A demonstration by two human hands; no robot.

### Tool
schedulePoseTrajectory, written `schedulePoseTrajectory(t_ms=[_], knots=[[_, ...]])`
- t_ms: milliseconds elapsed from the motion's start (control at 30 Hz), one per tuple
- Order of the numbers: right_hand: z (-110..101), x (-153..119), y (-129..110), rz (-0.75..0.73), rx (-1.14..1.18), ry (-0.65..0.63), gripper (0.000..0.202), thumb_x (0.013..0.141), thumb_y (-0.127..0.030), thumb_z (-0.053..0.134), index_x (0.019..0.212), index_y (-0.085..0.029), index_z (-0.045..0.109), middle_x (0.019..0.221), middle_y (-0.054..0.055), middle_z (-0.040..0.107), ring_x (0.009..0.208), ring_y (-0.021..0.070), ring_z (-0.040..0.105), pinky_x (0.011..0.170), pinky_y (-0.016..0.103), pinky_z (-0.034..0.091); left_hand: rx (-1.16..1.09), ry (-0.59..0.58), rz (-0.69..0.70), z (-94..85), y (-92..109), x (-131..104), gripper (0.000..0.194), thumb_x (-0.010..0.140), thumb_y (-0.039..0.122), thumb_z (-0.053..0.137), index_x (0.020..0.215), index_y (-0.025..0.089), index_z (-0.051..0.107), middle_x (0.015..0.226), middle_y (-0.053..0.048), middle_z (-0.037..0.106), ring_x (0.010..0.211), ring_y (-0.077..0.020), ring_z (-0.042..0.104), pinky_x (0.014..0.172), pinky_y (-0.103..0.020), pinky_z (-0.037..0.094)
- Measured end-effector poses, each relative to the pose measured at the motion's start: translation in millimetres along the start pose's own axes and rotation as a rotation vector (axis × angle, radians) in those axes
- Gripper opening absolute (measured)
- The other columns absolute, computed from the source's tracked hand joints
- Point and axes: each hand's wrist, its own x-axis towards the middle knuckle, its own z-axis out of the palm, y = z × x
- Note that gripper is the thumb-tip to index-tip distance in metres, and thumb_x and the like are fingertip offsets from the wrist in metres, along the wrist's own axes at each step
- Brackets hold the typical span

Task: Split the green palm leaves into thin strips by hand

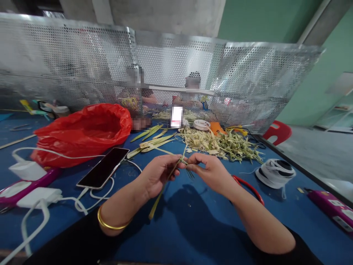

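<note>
Watching someone at the blue table point(220, 250), and the left hand point(162, 173) is pinching some thin plant strips point(160, 198) between thumb and fingers, the rest loosely curled. The right hand point(212, 171) is closing thumb and forefinger on the same strips where they're crossing, nearly fingertip to fingertip, I guess so the crossing isn't slipping. The strips are hovering above the tabletop, one long tail slanting down toward the person, probably hanging there to stay clear of the fingers. A black-screened phone point(104, 168) is lying off left, white cables curling around it; a white roll point(275, 173) is sitting out right, likely parked clear of the elbows. Just beyond the hands, flat, smooth-looking pale green leaf pieces point(157, 142) are fanning out, seemingly kept within reach, beside a crinkly, tangled heap of shreds point(220, 143). The crumpled, shiny red plastic bag point(118, 117) is gaping at left. Farther back, a silvery, hole-punched screen point(176, 55) is standing across the table, blurry people showing through.
</note>
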Motion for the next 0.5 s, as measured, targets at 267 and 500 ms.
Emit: schedulePoseTrajectory(t_ms=[267,500], knots=[[1.7,-0.1,7.5,-0.145,-0.243,0.092,0.013,0.085,-0.02,0.053,0.072,-0.02,0.057,0.072,-0.001,0.061,0.068,0.0125,0.053,0.063,0.022,0.035,0.046,-0.065,-0.001,-3.2,-3.3,2.7,0.017,0.069,0.026,0.071,0.081,0.014,0.07,0.07,-0.001,0.068,0.05,-0.0035,0.053,0.045,-0.014,0.036],[6.6,-2.5,0.7,-0.345,-0.633,0.241,0.019,0.088,-0.015,0.046,0.073,-0.018,0.058,0.069,0.003,0.06,0.068,0.0165,0.053,0.071,0.028,0.035,0.157,0.105,0.222,-2.0,-11.9,10.1,0.02,0.063,0.027,0.076,0.072,0.012,0.066,0.063,-0.003,0.069,0.05,-0.0086,0.058,0.053,-0.02,0.046]])
